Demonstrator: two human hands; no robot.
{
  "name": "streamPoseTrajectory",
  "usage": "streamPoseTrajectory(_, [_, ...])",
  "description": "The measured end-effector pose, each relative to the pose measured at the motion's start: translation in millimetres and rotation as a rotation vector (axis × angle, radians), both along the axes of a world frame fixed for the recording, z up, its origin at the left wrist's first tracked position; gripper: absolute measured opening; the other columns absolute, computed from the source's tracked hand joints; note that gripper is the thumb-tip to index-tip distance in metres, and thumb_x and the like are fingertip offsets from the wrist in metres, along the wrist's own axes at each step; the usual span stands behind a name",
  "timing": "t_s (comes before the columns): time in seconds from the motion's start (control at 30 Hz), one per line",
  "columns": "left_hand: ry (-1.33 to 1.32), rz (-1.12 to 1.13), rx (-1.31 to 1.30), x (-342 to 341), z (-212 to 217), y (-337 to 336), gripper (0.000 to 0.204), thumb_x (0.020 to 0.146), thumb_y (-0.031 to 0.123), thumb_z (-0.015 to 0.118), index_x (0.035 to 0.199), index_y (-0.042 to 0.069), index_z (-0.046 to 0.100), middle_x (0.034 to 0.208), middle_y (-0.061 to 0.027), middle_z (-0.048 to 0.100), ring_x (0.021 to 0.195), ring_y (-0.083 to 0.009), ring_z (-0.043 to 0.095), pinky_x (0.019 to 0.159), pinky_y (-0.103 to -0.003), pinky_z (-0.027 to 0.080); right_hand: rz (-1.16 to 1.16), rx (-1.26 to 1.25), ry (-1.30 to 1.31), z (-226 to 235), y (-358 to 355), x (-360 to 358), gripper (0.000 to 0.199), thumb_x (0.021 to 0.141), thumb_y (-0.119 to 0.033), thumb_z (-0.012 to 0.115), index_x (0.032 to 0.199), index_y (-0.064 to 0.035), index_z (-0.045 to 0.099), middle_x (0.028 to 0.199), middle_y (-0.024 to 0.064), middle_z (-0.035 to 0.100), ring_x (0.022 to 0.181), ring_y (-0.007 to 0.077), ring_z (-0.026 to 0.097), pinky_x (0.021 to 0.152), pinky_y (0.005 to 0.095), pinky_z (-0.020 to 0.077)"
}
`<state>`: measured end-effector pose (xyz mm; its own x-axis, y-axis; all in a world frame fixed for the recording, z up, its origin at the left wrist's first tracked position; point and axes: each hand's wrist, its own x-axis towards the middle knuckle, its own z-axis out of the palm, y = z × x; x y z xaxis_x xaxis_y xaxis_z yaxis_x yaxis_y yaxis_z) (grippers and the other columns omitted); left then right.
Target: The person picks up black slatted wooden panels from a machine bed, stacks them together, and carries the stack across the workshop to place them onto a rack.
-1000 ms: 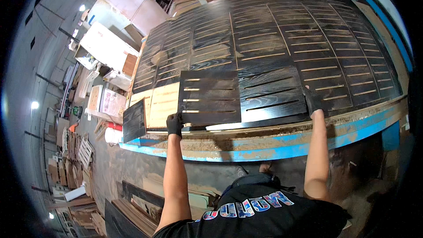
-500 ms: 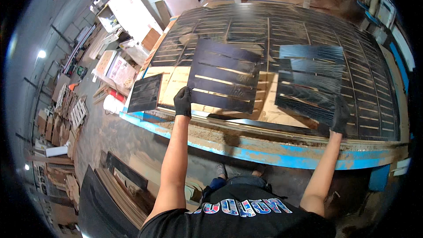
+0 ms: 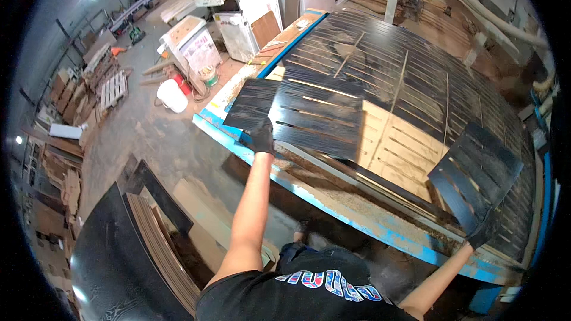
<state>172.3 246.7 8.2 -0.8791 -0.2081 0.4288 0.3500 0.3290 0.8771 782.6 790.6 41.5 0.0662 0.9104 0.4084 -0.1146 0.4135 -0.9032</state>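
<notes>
My left hand (image 3: 262, 138), in a black glove, is closed on the lower left corner of a black slotted panel (image 3: 318, 101). The panel is at the near left part of a large blue-edged machine table, over its bed. In my right hand (image 3: 480, 232), also gloved, is the near edge of a second black slotted panel (image 3: 495, 157), held tilted at the right side. A smaller dark panel (image 3: 250, 102) lies just left of the first one. Between the two held panels, a pale wood board (image 3: 395, 145) with slot marks shows.
More black slotted sheeting (image 3: 380, 47) covers the far part of the bed. The table's blue edge (image 3: 333, 209) is dusted with sawdust. A white bucket (image 3: 173, 96) stands on the floor beyond the left corner. Stacked boards (image 3: 157, 244) lean at the lower left.
My view has turned, so the table appears slanted. The left panel has come down beside the smaller panel. The right panel has swung round and moved right, away from the left one.
</notes>
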Motion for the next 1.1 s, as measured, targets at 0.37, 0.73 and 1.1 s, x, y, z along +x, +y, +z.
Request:
streamPoseTrajectory(0.37, [-0.388, -0.121, 0.507, -89, 11, -98, 0.026, 0.09, 0.02, 0.057, 0.082, -0.003, 0.065, 0.069, 0.0014, 0.057, 0.06, -0.0104, 0.045, 0.057, -0.03, 0.038, 0.285, -0.483, 0.113, 15, -167, -230, 0.035, 0.087, -0.019, 0.06, 0.115, 0.0018, 0.06, 0.112, 0.012, 0.062, 0.098, 0.0243, 0.06, 0.085, 0.0363, 0.0481])
streamPoseTrajectory(0.73, [-0.452, 0.076, -0.765, -102, 38, -123, 0.036, 0.086, 0.038, 0.046, 0.09, 0.01, 0.069, 0.097, -0.0169, 0.064, 0.087, -0.0357, 0.061, 0.074, -0.045, 0.049, 0.671, -0.664, 0.035, 5, -293, -450, 0.035, 0.085, -0.016, 0.061, 0.112, 0.0045, 0.058, 0.106, 0.0138, 0.062, 0.094, 0.0246, 0.059, 0.084, 0.0354, 0.0482])
streamPoseTrajectory(1.1, [0.166, 0.049, -0.668, 16, -2, -150, 0.019, 0.083, 0.023, 0.056, 0.093, 0.008, 0.063, 0.098, -0.0153, 0.059, 0.09, -0.0323, 0.057, 0.078, -0.046, 0.045, 1.181, -0.914, 0.127, -6, -371, -544, 0.02, 0.09, -0.016, 0.052, 0.102, -0.0042, 0.062, 0.093, 0.0085, 0.064, 0.08, 0.0171, 0.06, 0.072, 0.0311, 0.0498])
